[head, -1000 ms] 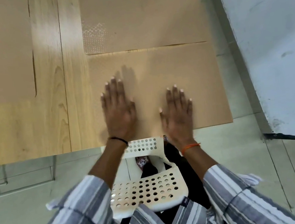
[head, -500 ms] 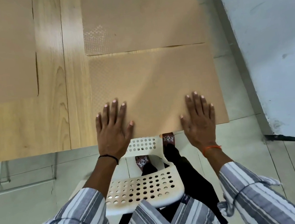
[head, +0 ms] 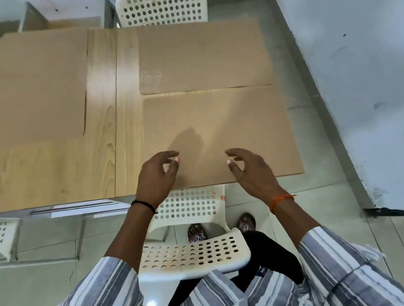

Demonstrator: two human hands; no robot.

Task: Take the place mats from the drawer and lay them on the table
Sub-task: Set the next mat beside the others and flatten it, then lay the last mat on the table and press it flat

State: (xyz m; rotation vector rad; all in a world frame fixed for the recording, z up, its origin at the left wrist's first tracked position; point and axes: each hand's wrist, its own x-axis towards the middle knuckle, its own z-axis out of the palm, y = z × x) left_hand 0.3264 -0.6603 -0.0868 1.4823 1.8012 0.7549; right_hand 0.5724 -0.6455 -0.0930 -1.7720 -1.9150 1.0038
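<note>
Three tan place mats lie flat on the wooden tabletop point(head: 114, 128): the near mat point(head: 218, 130) at the near right corner, its near edge along the tabletop's near edge; the far mat point(head: 204, 56) just beyond it at the far right corner, their edges almost meeting; the left mat point(head: 22, 88) along the far edge, apart from both. The left hand point(head: 157, 178) and right hand point(head: 251, 169) are over the near mat's near edge, fingers loosely curled, holding nothing. A white perforated chair point(head: 193, 255) stands below the near edge.
</note>
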